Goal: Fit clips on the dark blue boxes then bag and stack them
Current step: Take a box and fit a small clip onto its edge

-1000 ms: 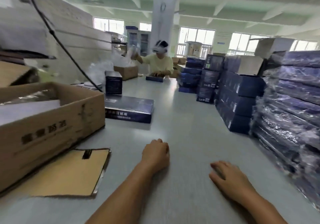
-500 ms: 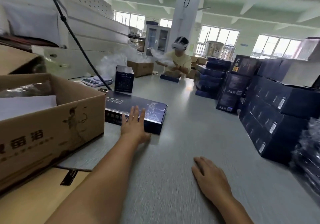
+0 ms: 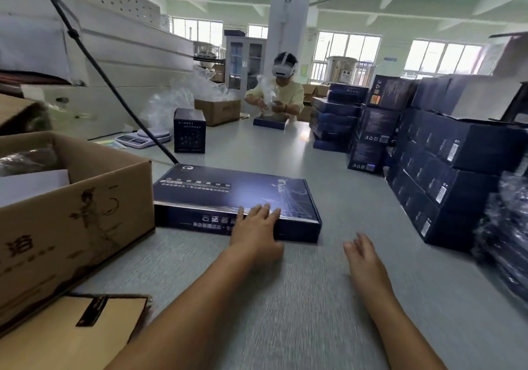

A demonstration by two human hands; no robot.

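A flat dark blue box [image 3: 228, 192] lies on the grey table [image 3: 300, 298] in front of me, its long side facing me. My left hand [image 3: 254, 232] rests against the box's near edge, with straight fingers laid over the top rim. My right hand [image 3: 364, 258] hovers open just above the table, to the right of the box's near corner, holding nothing. No clips or bags are in my hands.
An open cardboard carton [image 3: 71, 215] stands at my left, a tan flat board [image 3: 65, 335] in front of it. Stacks of dark blue boxes [image 3: 445, 166] fill the right side, bagged ones [image 3: 505, 235] nearest. A small upright box [image 3: 189, 131], a scale [image 3: 143, 138] and another person [image 3: 281, 95] are farther back.
My left hand reached forward from the bare table onto the near edge of the box. The box now lies closer to me. My right hand lifted and moved forward.
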